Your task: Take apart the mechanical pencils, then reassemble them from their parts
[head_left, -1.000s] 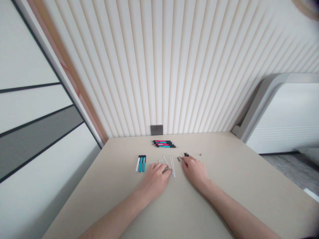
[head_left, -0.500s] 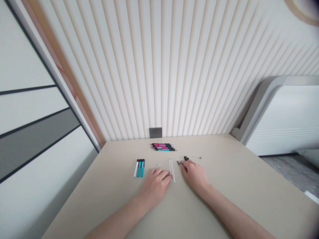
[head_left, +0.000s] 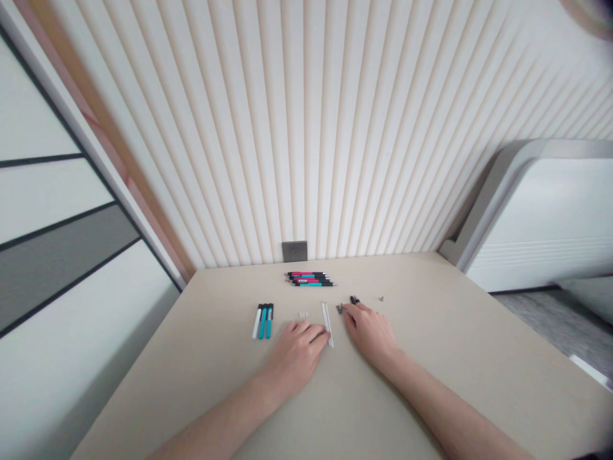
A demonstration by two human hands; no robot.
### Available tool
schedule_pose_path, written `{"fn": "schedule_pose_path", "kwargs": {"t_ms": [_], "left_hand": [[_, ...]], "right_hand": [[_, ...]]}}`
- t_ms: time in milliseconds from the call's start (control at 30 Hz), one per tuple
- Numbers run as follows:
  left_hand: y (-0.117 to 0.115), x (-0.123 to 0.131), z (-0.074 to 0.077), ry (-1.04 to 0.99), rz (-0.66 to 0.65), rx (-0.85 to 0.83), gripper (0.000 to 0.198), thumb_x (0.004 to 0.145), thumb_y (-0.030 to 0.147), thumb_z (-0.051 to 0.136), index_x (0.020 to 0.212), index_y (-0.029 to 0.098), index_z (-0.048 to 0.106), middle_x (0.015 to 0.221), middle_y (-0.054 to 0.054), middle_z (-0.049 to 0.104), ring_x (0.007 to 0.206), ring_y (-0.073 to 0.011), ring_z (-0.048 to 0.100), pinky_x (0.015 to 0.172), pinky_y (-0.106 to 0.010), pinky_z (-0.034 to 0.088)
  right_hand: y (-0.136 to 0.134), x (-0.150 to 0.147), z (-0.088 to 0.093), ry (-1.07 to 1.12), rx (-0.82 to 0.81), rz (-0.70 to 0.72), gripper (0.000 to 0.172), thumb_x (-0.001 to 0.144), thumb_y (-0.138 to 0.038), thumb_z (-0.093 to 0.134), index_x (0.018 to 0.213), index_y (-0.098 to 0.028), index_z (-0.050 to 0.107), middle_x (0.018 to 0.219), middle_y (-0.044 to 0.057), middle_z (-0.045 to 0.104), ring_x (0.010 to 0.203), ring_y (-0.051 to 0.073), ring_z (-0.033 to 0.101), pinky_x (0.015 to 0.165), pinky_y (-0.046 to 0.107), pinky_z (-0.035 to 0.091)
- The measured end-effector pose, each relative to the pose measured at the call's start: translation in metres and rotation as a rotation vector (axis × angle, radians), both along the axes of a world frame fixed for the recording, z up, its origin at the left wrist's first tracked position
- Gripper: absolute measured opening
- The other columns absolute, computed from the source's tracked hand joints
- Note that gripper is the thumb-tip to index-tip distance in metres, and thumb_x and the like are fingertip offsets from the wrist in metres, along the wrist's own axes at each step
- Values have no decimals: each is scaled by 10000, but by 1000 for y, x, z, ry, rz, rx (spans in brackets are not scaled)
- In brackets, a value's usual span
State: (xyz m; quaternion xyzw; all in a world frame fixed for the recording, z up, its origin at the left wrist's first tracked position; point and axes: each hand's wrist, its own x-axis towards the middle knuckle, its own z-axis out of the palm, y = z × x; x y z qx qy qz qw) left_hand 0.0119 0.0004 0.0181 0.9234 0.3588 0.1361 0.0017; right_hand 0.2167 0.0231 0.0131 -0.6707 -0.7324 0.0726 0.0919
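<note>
My left hand rests on the table with curled fingers, thumb and index finger pinched at the near end of the thin white pen refills. They lie side by side, pointing away from me. My right hand lies palm down to their right, its fingers drawn together at small grey metal pieces. Its fingertips partly hide what they touch. Just beyond its knuckles are small black pieces. A few tiny white pieces sit beyond my left hand.
Left of my hands lie three barrels, one white and two blue, with black ends. Several red, blue and black pens are stacked near the wall. A tiny metal piece lies at right. A dark socket is on the ribbed wall.
The white refills, slightly spread at the near end before, now lie closer together beside my left fingers. My right hand stays by the metal pieces. The view has shifted slightly.
</note>
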Motion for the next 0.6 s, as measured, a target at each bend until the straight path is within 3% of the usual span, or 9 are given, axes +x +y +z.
{"fn": "schedule_pose_path", "kwargs": {"t_ms": [200, 433, 600], "left_hand": [[-1, 0, 0, -31, 3, -38, 355, 893, 80, 513, 1215, 224, 554, 1165, -39, 636, 1040, -218, 552, 878, -377, 419], [-3, -1, 1, -71, 30, -36, 310, 898, 82, 506, 1163, 229, 573, 1129, -50, 627, 1040, -220, 559, 876, -378, 416], [-3, -1, 0, -78, 29, -29, 301, 901, 93, 510, 1159, 234, 574, 1112, -47, 624, 1031, -215, 562, 874, -370, 419]], "right_hand": [[0, 5, 2, 54, 8, 0, 316, 974, -277, 380, 1147, -298, 644, 1037, 35, 672, 869, 171, 656, 695, 248, 407], [9, 44, 1, 325, 235, -40, 433, 935, -207, 332, 1310, -171, 546, 1009, 82, 629, 875, 178, 618, 802, 269, 445], [10, 48, -2, 196, 92, -69, 365, 946, -245, 384, 1222, -218, 620, 1041, 68, 631, 844, 166, 628, 780, 260, 417]]}}
